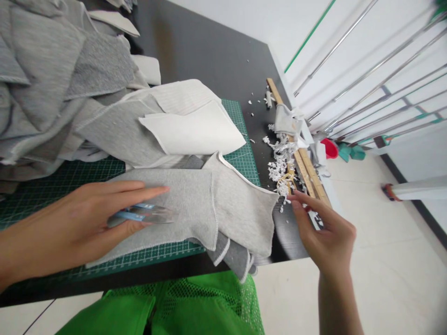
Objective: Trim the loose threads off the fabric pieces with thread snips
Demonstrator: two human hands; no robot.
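Observation:
My left hand (111, 209) holds small blue-handled thread snips (139, 212), their metal tips pointing right over a flat light grey fabric piece (188, 200) with stitched edges. To the right, my right hand (321, 228) is closed in a pinch beside a heap of white thread scraps (279, 167); what its fingertips hold is too small to make out. Between the hands lies another light grey piece (244, 204), and darker grey pieces (233, 256) stick out beneath it past the table's front edge.
A large pile of grey fabric (42, 70) covers the left. White pieces (195, 128) lie on a green cutting mat (237, 116). Wooden rulers (310, 174) lie along the right edge of the black table (216, 51). Metal poles (366, 65) lean beyond.

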